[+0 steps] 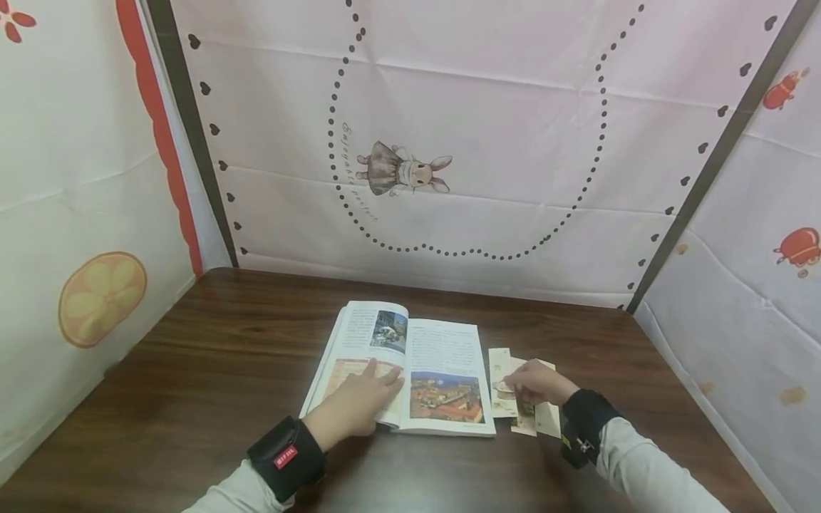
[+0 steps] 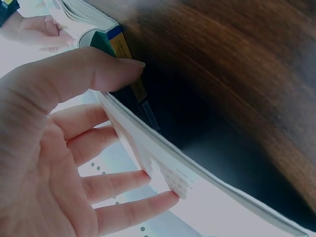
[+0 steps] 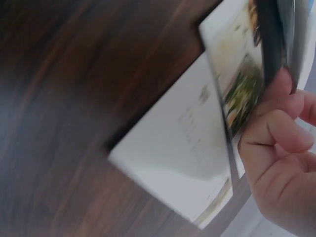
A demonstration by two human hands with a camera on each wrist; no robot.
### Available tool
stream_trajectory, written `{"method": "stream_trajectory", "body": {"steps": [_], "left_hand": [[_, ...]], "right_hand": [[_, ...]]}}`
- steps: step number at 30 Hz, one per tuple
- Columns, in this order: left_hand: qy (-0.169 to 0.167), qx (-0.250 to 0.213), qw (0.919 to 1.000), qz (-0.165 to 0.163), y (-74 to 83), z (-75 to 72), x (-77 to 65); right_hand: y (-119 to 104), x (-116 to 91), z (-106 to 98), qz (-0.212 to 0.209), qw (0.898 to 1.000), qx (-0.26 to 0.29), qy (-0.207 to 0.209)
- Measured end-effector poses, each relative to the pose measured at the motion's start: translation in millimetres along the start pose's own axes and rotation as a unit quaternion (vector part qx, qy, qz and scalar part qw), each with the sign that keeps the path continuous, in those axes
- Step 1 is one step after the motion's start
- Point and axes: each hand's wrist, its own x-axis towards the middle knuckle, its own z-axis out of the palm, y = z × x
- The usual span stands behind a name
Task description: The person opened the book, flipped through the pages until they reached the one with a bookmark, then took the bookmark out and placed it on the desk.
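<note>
An open book [image 1: 442, 345] lies on the table, with a photo of red roofs on its right page. My left hand [image 1: 355, 399] rests on the left page, fingers spread. In the left wrist view its thumb [image 2: 113, 71] lies along the book's lower edge near the spine, while the other fingers touch the page. Right of the book, my right hand [image 1: 539, 381] pinches a narrow bookmark [image 1: 499, 360] between thumb and bent finger. Under that hand are a bookmark with a green leafy picture [image 3: 242, 96] and a paler one [image 3: 180, 143], overlapping.
The dark wooden table [image 1: 212, 356] extends around the book. Printed cloth walls stand at the back [image 1: 507, 157], left [image 1: 96, 178] and right [image 1: 757, 299].
</note>
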Motion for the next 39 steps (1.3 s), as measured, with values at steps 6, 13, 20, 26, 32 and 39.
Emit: {"method": "stream_trajectory", "body": {"steps": [6, 13, 20, 26, 32, 39], "left_hand": [[-0.003, 0.002, 1.0, -0.006, 0.9, -1.9, -0.2], [-0.007, -0.001, 0.9999, -0.007, 1.8, -0.3, -0.1], [-0.009, 0.005, 0.9999, -0.008, 1.9, 0.1, -0.2], [-0.009, 0.01, 0.9999, -0.011, 0.3, -0.3, 0.7], [-0.005, 0.002, 1.0, -0.005, -0.7, -0.4, 0.4], [0.006, -0.012, 0.9998, 0.015, -3.3, -1.5, -0.6]], "right_hand": [[-3, -5, 3, -0.041, 0.993, -0.107, 0.027], [-7, -5, 14, -0.051, 0.961, -0.239, 0.126], [-24, -4, 28, -0.225, 0.924, -0.291, 0.103], [-38, -10, 45, -0.337, 0.83, -0.444, -0.008], [-42, -11, 48, -0.331, 0.814, -0.475, -0.038], [-47, -14, 48, -0.295, 0.817, -0.492, -0.064]]}}
